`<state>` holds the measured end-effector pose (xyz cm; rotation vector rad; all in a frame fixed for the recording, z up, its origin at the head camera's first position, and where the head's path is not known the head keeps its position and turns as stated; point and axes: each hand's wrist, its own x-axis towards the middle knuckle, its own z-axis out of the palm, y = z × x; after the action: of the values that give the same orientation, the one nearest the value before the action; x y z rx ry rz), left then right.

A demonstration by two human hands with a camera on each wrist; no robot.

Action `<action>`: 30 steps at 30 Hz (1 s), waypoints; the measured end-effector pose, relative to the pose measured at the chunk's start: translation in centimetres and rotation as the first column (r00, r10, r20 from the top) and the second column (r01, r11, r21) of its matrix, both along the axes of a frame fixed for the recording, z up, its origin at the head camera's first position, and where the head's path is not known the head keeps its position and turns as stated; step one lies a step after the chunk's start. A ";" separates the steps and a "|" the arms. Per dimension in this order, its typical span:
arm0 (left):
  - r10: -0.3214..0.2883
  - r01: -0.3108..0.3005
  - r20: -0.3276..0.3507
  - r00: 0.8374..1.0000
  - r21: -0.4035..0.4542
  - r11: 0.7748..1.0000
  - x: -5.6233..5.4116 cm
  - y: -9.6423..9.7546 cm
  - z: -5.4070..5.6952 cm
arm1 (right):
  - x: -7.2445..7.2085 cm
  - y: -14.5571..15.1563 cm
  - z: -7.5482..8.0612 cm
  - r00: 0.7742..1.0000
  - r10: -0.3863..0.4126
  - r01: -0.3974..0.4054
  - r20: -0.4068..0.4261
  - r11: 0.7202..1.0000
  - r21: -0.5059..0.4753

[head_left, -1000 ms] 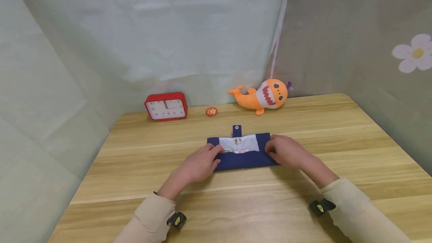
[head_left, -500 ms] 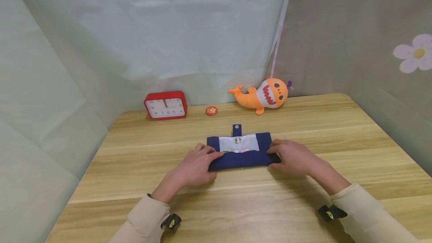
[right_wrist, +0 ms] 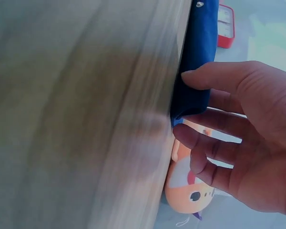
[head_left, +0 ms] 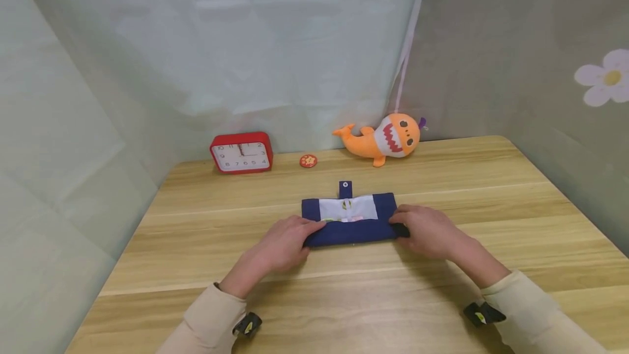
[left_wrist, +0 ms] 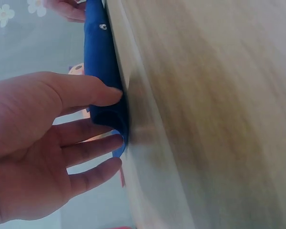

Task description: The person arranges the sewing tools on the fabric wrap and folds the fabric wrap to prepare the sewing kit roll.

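A navy cloth pouch [head_left: 356, 234] lies partly folded on the table, its near part turned up over a white inner panel [head_left: 363, 206]. From its far edge a short strap [head_left: 345, 189] with a metal snap sticks out. My left hand [head_left: 282, 242] grips the pouch's left end, thumb along the near side and index finger over the top. At the opposite end my right hand [head_left: 427, 228] holds it likewise. The left wrist view shows the left thumb [left_wrist: 107, 95] against the rounded fold; in the right wrist view the right thumb [right_wrist: 195, 78] presses the fold.
Along the back of the wooden table [head_left: 344, 305] stand a red clock [head_left: 241, 154] and an orange plush shark [head_left: 383, 141]. Between them lies a round red badge [head_left: 308, 161]. Pale cloth [head_left: 295, 59] hangs behind the table.
Both hands have shifted slightly toward the near edge of the pouch and now hold it by its ends, with thumbs at the near side. The pouch has hardly moved.
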<state>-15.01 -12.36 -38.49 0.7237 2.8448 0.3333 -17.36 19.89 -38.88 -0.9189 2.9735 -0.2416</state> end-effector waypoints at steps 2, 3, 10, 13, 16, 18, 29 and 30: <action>-0.004 0.004 -0.006 1.000 -0.004 1.000 -0.1 0.0 0.0 | -0.1 0.1 0.0 1.000 0.000 0.000 -0.002 1.000 -0.017; -0.004 0.004 -0.005 1.000 -0.008 1.000 -0.1 0.0 0.0 | -0.1 0.1 -0.1 1.000 -0.002 0.002 -0.001 1.000 -0.028; 0.001 0.000 0.050 0.999 -0.009 1.000 -1.0 -0.1 0.3 | -0.6 0.5 0.0 1.000 -0.006 0.008 0.021 0.995 -0.097; -0.022 0.019 0.074 0.997 0.029 0.999 -1.6 -0.3 0.5 | -0.9 0.6 0.1 1.000 0.005 -0.003 0.019 0.992 -0.123; -0.045 0.035 0.106 0.993 0.089 0.995 -2.2 -0.7 0.7 | -1.5 0.5 0.2 0.999 0.009 -0.005 0.032 0.989 -0.145; -0.058 0.042 0.127 0.990 0.127 0.991 -2.7 -0.9 0.8 | -2.0 0.4 0.3 0.999 0.011 -0.002 0.052 0.987 -0.161; -0.017 -0.037 0.215 0.977 0.247 0.968 -4.8 -1.2 0.8 | -4.1 0.1 0.2 0.983 -0.032 0.077 0.181 0.965 -0.251; -0.002 -0.058 0.228 0.974 0.257 0.965 -5.0 -1.2 0.7 | -4.3 0.0 0.2 0.982 -0.037 0.084 0.187 0.963 -0.255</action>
<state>-20.04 -13.56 -37.79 0.6431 2.6234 0.7586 -21.65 19.87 -38.69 -0.7758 2.8474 -0.6956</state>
